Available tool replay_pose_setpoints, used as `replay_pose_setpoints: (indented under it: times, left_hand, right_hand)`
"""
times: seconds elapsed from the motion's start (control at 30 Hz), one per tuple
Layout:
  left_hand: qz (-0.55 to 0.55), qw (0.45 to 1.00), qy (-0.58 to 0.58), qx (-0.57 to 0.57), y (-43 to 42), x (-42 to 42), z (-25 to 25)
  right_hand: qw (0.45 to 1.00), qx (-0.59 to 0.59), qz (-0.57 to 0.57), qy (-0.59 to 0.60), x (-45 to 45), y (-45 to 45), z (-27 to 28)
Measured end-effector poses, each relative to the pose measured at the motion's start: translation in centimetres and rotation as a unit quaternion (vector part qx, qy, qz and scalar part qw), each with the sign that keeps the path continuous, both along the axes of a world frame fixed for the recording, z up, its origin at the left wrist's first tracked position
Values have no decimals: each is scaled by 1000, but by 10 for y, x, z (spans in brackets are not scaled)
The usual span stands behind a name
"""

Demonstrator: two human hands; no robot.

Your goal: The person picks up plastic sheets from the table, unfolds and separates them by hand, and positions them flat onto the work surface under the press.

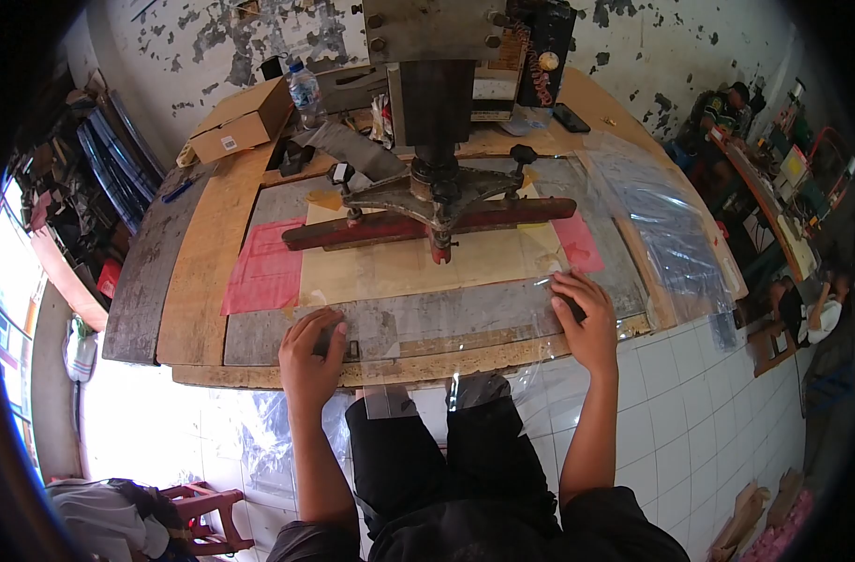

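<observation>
A clear plastic sheet (pixel 427 328) lies over the front of the grey press bed (pixel 259 339) and hangs past its front edge. My left hand (pixel 313 354) rests at the sheet's left side, fingers curved together; whether they grip it is hard to see. At the right side, my right hand (pixel 584 317) has its thumb and fingers apart, touching the sheet's edge. Beyond the hands lies a cream sheet (pixel 427 272) with pink pieces (pixel 263 267) at its ends. Above it stands the press head with a long red bar (pixel 352 229).
A cardboard box (pixel 240 122), a water bottle (pixel 305 94) and a phone (pixel 570 118) stand or lie at the back. More clear plastic (pixel 671 225) covers the table's right side. A red stool (pixel 207 520) is at lower left. Other people (pixel 722 117) sit at far right.
</observation>
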State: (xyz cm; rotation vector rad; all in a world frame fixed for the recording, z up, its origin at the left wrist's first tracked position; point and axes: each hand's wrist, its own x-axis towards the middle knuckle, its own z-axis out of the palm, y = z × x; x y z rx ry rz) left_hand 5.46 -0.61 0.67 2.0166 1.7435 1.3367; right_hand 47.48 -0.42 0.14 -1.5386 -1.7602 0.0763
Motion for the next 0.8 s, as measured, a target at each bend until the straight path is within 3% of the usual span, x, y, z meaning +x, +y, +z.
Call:
replay_pose_setpoints:
  times: [0.67, 0.8]
  left_hand:
    - [-1, 1000, 14, 15, 1, -3, -3]
    - [-5, 1000, -27, 2, 1, -4, -4]
  right_hand:
    - [1000, 12, 12, -2, 0, 1, 2]
    - [1000, 13, 17, 12, 1, 1, -2]
